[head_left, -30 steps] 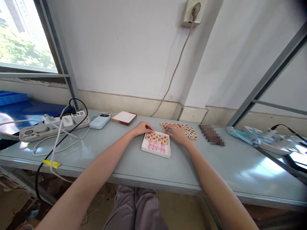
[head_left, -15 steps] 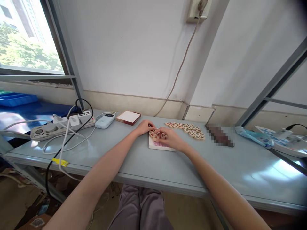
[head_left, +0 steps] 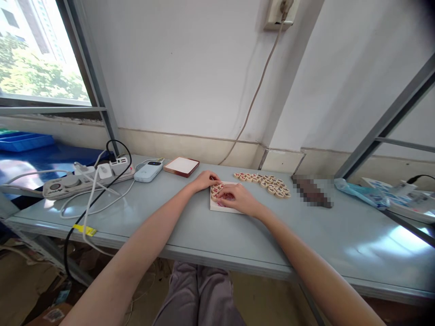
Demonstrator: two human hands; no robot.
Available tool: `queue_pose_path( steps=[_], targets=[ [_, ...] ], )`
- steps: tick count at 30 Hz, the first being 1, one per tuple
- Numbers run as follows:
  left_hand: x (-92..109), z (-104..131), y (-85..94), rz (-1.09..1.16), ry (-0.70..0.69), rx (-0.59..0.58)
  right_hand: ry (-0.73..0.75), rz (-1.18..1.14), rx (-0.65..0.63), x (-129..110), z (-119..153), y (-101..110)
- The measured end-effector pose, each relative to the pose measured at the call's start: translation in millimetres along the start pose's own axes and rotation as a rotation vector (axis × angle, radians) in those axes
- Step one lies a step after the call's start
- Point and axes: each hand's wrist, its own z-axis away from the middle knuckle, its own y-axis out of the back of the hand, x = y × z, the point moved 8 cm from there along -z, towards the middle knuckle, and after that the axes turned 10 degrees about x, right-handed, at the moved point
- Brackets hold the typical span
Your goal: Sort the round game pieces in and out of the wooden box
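A shallow white box (head_left: 215, 208) stands on the grey table in front of me, with round wooden Chinese chess pieces (head_left: 215, 190) with red characters along its left side. My left hand (head_left: 205, 180) is closed around the box's back left corner. Over the box, my right hand (head_left: 238, 199) has its fingers drawn together at a chess piece near the left wall; the hand partly hides that piece and the box floor. Behind and right of the box lies a group of loose chess pieces (head_left: 268, 182), some marked red and others dark.
A box lid (head_left: 182, 166) lies at the back, left of my hands. Farther left are a pale blue device (head_left: 148, 171) and a power strip (head_left: 61, 186) with tangled cables. To the right lie a blurred brown object (head_left: 311, 191) and a blue plastic bag (head_left: 360, 194).
My right hand has shifted slightly left and lower inside the box, and more red-marked pieces now show at the left side. My left hand stays at the corner.
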Motion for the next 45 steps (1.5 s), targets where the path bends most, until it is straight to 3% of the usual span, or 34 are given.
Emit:
queue_pose_path(
  steps=[2, 4, 8, 12, 15, 21, 28, 32, 35, 40, 45],
  targets=[
    [1, 1, -1.6, 0.011, -0.002, -0.035, -0.036, -0.027, 0.012, 9, -1, 2],
    [3, 2, -3.0, 0.007, -0.007, -0.075, -0.095, 0.055, 0.104, 26, -2, 12],
    [4, 6, -6.2, -0.011, 0.028, -0.184, -0.23, 0.459, 0.343, 71, 6, 35],
    [7, 12, -8.8, 0.002, 0.066, -0.301, -0.325, 0.669, 0.19, 114, 18, 23],
    [9, 15, -11.0, 0.027, 0.087, -0.37, -0.346, 0.703, 0.103, 129, 22, 16],
    [7, 15, -10.1, 0.041, 0.114, -0.362, -0.23, 0.67, 0.192, 111, 16, 24],
    [7, 15, -9.4, 0.066, 0.117, -0.361, -0.289, 0.66, 0.233, 100, 17, 45],
    [7, 14, -9.9, 0.065, 0.095, -0.363, -0.347, 0.335, 0.245, 88, 16, 58],
    [6, 13, -9.8, 0.026, 0.071, -0.362, -0.26, 0.09, 0.145, 63, 9, 48],
    [10, 13, -8.7, -0.044, 0.018, -0.355, -0.083, 0.085, -0.043, 30, 4, 18],
    [11, 14, -8.6, -0.056, 0.034, -0.349, -0.102, 0.186, 0.022, 32, 4, 17]
  ],
)
